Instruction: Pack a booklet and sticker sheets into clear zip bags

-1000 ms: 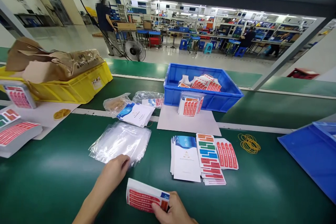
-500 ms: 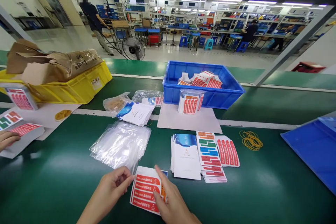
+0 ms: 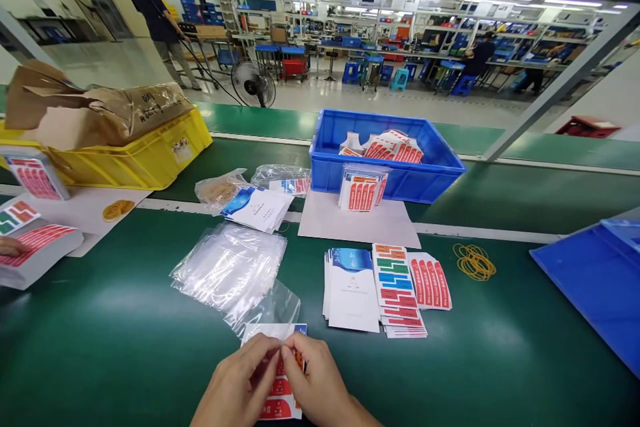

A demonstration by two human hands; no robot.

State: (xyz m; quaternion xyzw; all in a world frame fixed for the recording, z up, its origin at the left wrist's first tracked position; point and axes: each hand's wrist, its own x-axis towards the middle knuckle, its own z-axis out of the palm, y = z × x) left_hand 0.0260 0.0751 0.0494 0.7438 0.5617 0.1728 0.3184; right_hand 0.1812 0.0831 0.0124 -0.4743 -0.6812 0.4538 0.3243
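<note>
Both our left hand [image 3: 243, 380] and right hand [image 3: 317, 377], close together, were clamped on the near edge of a bag [image 3: 277, 303], which extended beyond them, while stickers [image 3: 281, 408] showed beneath the two.

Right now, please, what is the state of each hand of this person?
Left hand: closed, pinching the edge of a clear bag.
Right hand: closed, pinching the same edge; whether it also grips the sticker sheets cannot be told.
</note>
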